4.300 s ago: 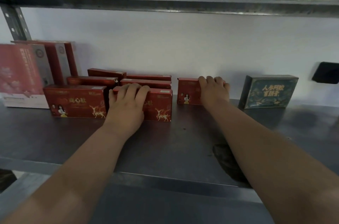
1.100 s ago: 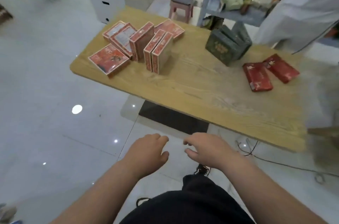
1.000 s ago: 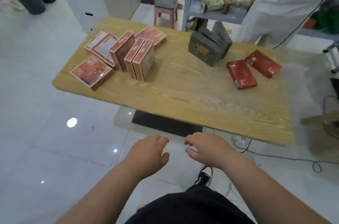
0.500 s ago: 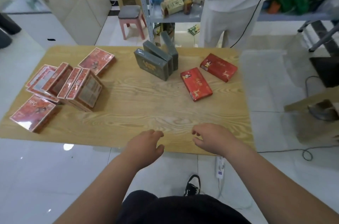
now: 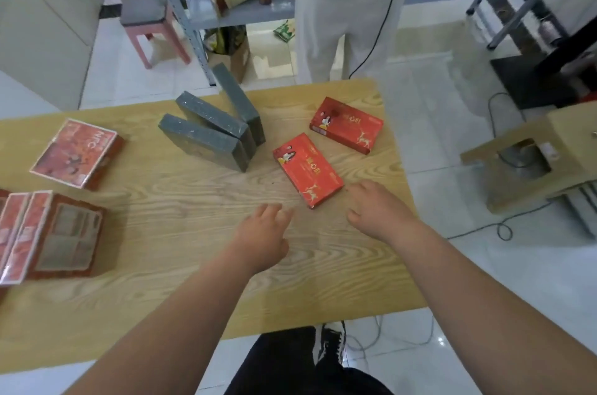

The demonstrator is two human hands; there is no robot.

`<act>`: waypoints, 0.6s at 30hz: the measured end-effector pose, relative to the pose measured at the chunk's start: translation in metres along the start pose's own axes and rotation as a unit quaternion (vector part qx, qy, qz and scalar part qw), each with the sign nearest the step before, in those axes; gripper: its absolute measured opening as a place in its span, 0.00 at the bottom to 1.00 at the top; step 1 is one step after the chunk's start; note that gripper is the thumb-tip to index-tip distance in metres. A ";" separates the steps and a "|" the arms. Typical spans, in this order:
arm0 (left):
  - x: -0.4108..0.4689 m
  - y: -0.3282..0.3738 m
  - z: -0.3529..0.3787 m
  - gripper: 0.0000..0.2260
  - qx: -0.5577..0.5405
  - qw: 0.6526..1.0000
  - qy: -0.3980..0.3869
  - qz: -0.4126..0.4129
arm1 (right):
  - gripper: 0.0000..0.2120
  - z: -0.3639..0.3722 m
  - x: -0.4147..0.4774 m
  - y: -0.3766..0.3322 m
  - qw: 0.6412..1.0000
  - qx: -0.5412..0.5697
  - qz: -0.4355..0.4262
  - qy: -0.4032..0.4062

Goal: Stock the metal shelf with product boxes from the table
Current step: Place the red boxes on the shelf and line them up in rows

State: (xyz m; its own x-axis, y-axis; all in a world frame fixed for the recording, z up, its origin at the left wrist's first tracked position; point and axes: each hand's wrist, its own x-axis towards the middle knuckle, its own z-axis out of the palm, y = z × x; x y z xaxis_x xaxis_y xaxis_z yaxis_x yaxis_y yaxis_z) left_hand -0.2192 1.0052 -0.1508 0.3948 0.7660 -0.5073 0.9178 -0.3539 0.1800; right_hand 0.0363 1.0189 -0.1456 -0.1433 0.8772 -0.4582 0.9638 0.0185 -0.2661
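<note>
Head view looks down over a wooden table point(image 5: 193, 210), with both of the person's bare arms reaching across it from the near edge. The left hand point(image 5: 261, 233) hovers palm down over bare wood, its fingers loosely spread and holding nothing. The right hand point(image 5: 378, 210) is empty too, with relaxed, slightly bent fingers, and its fingertips are just beside the near corner of the near red box point(image 5: 307, 170). Whether they touch it I cannot tell.

That box lies flat, angled toward the far left. The far red box point(image 5: 346, 124) lies flat beyond it, close to the table's right edge. Left of the pair, three dark grey boxes point(image 5: 210, 136) lean against one another.

Farther left an NFC box point(image 5: 76, 152) lies face up, and at the near left edge a row of upright red boxes point(image 5: 48, 233) stands packed side by side.

Past the table's far edge stands a person in white point(image 5: 345, 6), with a cluttered rack point(image 5: 232, 6) and a pink stool point(image 5: 151, 23) to the left of them.
</note>
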 end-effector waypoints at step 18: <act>0.068 -0.027 0.018 0.38 0.128 0.990 -0.018 0.056 | 0.38 -0.001 0.099 0.030 0.989 0.005 0.147 0.009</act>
State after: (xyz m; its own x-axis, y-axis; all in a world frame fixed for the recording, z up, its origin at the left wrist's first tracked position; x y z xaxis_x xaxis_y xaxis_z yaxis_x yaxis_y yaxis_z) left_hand -0.2176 1.0567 -0.2053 0.4885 0.6962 -0.5260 0.8252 -0.5645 0.0192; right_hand 0.0513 1.1065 -0.1985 0.1470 0.8523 -0.5020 0.9610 -0.2432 -0.1316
